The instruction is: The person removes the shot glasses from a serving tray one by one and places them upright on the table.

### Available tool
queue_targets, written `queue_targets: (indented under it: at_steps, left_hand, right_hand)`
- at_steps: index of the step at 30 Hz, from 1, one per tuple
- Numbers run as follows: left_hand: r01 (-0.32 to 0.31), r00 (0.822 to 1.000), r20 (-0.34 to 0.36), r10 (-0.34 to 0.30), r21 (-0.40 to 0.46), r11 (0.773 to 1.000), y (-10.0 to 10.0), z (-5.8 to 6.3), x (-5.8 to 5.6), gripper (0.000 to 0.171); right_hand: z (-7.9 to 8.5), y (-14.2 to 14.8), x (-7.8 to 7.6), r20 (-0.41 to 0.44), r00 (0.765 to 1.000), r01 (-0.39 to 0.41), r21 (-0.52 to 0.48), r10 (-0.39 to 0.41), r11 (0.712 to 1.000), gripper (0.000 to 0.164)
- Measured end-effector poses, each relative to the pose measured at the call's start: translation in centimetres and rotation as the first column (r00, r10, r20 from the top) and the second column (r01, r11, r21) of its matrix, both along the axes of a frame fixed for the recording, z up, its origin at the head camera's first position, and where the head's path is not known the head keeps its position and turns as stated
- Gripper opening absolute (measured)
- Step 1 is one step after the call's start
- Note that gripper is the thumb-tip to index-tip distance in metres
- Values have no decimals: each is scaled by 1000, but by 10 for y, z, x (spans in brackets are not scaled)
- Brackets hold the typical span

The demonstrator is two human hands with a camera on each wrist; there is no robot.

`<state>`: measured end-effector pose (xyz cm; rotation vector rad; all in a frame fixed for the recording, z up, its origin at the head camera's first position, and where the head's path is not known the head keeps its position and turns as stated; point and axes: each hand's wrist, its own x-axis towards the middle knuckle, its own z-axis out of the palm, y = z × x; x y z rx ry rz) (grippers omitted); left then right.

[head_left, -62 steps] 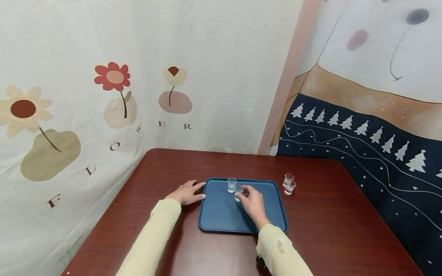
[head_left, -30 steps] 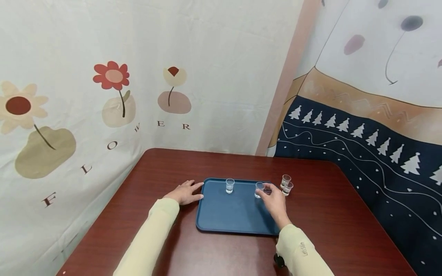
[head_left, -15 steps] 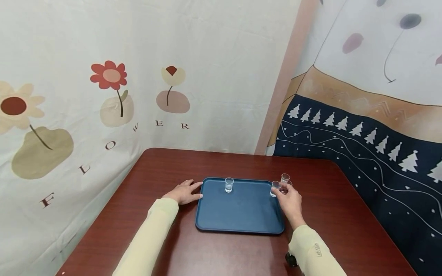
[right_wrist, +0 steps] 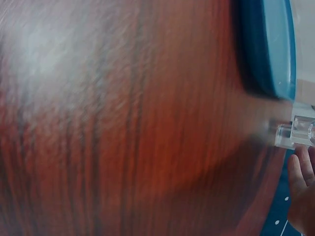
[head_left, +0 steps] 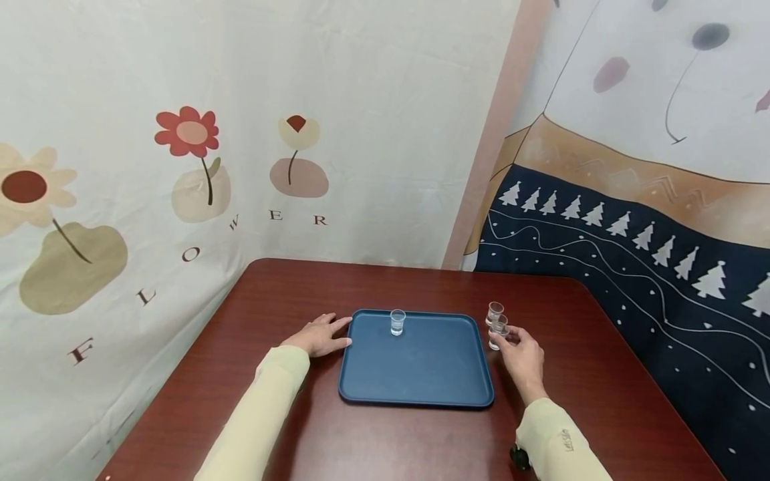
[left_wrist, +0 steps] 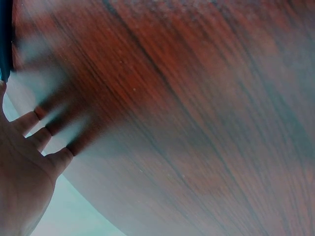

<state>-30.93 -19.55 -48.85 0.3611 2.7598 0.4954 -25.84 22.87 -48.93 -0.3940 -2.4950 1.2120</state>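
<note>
My right hand (head_left: 525, 361) pinches a small clear shot glass (head_left: 494, 341) between thumb and fingers, just right of the blue tray (head_left: 415, 371). Behind it stands another shot glass (head_left: 494, 312); the held one covers what lies directly behind, so a further glass there is hard to make out. In the right wrist view the held glass (right_wrist: 301, 129) overlaps a second one (right_wrist: 283, 136). One more shot glass (head_left: 397, 323), with clear liquid inside, stands on the tray near its far edge. With fingers spread, my left hand (head_left: 319, 337) lies on the table and touches the tray's left rim.
The reddish-brown wooden table (head_left: 385, 441) reaches back to a white cloth printed with flowers (head_left: 373, 133). On the right hangs a dark blue cloth with white trees (head_left: 601, 267). A black object (head_left: 520, 457) shows under the right sleeve.
My right hand has carried the shot glass rightward from the middle of the tray, past its right rim, to the glasses beside it. The left hand has stayed at the tray's rim.
</note>
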Motion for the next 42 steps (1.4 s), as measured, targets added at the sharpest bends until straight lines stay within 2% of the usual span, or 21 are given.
queue_targets:
  at_steps: [7, 16, 29, 36, 42]
  left_hand:
    - [-5, 1000, -3, 5, -1, 1000, 0, 1, 2, 66]
    - [7, 1000, -14, -7, 10, 1000, 1, -3, 1, 65]
    - [-10, 1000, -5, 10, 5, 1000, 4, -1, 4, 65]
    - [-20, 1000, 0, 20, 2, 1000, 3, 2, 5, 66]
    - [-14, 1000, -2, 14, 1, 1000, 1, 1, 3, 66]
  right_hand:
    - [-6, 6, 1, -2, 1000, 29, 24, -29, 999, 43]
    - [-10, 12, 3, 18, 1000, 25, 32, -25, 999, 44]
    - [-14, 13, 1, 36, 999, 24, 29, -25, 999, 45]
    - [-13, 11, 1, 34, 999, -9, 30, 8, 999, 54]
    - [-11, 12, 0, 49, 999, -21, -7, 21, 1000, 64]
